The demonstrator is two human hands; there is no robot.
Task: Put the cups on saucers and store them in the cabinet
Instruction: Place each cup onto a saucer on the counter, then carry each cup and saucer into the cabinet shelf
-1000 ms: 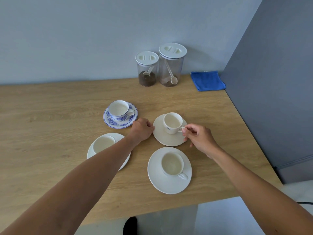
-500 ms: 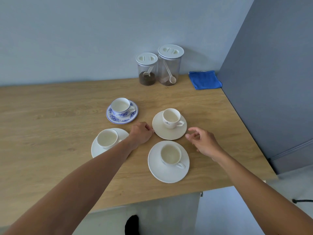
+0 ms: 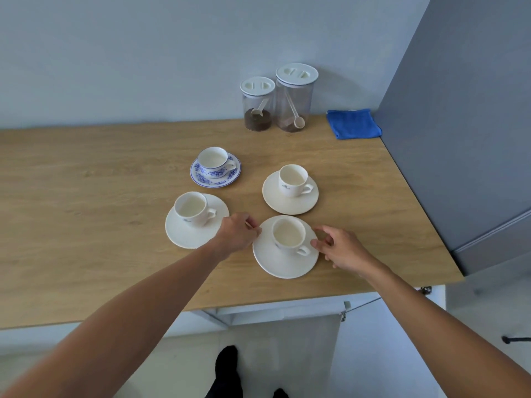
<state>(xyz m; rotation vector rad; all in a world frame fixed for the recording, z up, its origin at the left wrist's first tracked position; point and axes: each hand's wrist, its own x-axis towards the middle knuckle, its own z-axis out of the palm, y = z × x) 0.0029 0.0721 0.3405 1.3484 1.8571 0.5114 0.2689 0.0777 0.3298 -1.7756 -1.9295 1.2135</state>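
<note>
Four cups stand on saucers on the wooden counter (image 3: 86, 182). Nearest me is a white cup (image 3: 287, 234) on a white saucer (image 3: 283, 265). My left hand (image 3: 237, 234) has curled fingers pinching that saucer's left rim. My right hand (image 3: 342, 248) is at its right rim beside the cup's handle, fingers loosely spread and holding nothing. The others are a white cup (image 3: 192, 208) on a saucer (image 3: 184, 237) at the left, a white cup (image 3: 293, 179) on a saucer (image 3: 290, 203) behind, and a blue-flowered cup (image 3: 214, 160) on a matching saucer (image 3: 207, 182).
Two clear canisters with white lids (image 3: 257, 103) (image 3: 296, 96) stand against the back wall, and a folded blue cloth (image 3: 353, 123) lies to their right. A grey cabinet side (image 3: 465, 139) bounds the counter on the right. The counter's front edge runs just below my hands.
My right hand let go of the far right cup's handle and drew back to the near saucer's right rim. My left hand shifted from between the saucers to the near saucer's left rim.
</note>
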